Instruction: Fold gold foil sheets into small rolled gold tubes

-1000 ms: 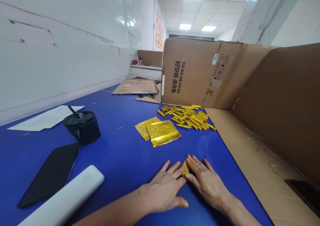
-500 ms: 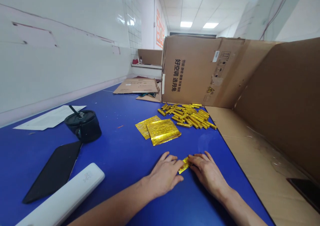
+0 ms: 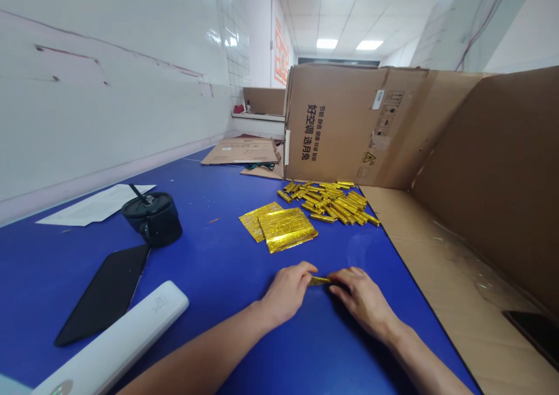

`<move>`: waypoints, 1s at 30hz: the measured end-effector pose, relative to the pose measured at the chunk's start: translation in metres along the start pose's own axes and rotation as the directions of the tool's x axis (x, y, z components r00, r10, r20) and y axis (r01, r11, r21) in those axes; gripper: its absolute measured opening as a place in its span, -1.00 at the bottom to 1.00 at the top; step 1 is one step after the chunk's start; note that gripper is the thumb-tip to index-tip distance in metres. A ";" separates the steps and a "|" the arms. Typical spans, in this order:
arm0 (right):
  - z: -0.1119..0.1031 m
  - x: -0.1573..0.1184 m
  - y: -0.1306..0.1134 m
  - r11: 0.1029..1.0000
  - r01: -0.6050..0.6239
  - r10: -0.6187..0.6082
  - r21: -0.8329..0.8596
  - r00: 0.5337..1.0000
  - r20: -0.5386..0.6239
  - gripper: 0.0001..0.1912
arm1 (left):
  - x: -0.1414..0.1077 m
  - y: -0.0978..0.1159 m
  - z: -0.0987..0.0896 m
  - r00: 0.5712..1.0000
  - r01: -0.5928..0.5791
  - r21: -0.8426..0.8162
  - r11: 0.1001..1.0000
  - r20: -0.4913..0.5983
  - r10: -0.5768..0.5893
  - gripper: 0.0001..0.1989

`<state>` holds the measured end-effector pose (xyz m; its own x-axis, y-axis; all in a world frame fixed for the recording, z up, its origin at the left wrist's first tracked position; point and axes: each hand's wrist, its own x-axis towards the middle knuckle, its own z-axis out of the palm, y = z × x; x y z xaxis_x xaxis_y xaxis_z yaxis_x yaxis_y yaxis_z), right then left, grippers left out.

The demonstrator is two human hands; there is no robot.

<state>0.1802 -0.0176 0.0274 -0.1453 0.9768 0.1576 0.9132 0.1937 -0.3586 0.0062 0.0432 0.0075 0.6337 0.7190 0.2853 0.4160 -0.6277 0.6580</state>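
Note:
A narrow strip of gold foil [image 3: 319, 281] spans the gap between my two hands, low over the blue table. My left hand [image 3: 288, 289] pinches its left end, fingers bent and closed. At the other end my right hand [image 3: 360, 296] grips it between thumb and fingers, which cover that end. Beyond the hands lie a stack of flat gold foil sheets [image 3: 288, 229] and a single gold sheet [image 3: 253, 219] partly under it. Farther back is a heap of rolled gold foil tubes [image 3: 334, 203].
On the left are a dark lidded mug [image 3: 159, 226] with a straw, white paper [image 3: 94, 205], a black flat slab [image 3: 107, 293] and a long white device [image 3: 126, 337]. A large cardboard box [image 3: 340, 127] stands behind and along the right. Flat cardboard [image 3: 240, 150] lies at the back.
The foil between my hands has gone from lying flat and wider to a thin, edge-on strip. My left fingers have curled from stretched out into a pinch.

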 end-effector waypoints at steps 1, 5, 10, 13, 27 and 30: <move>0.001 0.000 0.000 0.998 -0.035 0.035 0.051 0.999 -0.006 -0.78 | 0.001 -0.002 0.000 0.999 0.030 -0.060 0.998 -0.019 -0.031 -0.75; 0.007 0.001 -0.002 0.908 -0.176 0.175 0.379 0.984 0.038 -0.74 | 0.005 -0.007 0.000 0.993 0.092 -0.193 0.977 -0.056 -0.105 -0.75; 0.008 0.006 -0.005 0.729 -0.254 0.177 0.636 0.967 0.183 -0.70 | 0.007 -0.010 -0.001 0.991 0.093 -0.274 0.957 -0.068 -0.116 -0.74; 0.010 0.006 -0.003 0.705 -0.289 0.229 0.648 0.957 0.177 -0.72 | 0.007 -0.010 0.002 0.988 0.132 -0.357 0.925 -0.025 -0.151 -0.74; 0.020 0.001 -0.014 0.960 -0.257 0.262 0.114 0.965 -0.026 -0.77 | 0.004 -0.004 -0.004 0.995 0.095 0.156 0.983 -0.038 -0.090 -0.74; 0.020 0.001 -0.016 0.968 -0.252 0.252 0.001 0.967 -0.026 -0.76 | 0.000 0.002 -0.009 0.998 0.038 0.372 0.927 0.022 -0.050 -0.74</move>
<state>0.1576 -0.0184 0.0147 0.0997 0.9913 0.0858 0.9200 -0.0591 -0.3874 0.0014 0.0448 0.0157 0.6264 0.7428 0.2363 0.6529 -0.6656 0.3615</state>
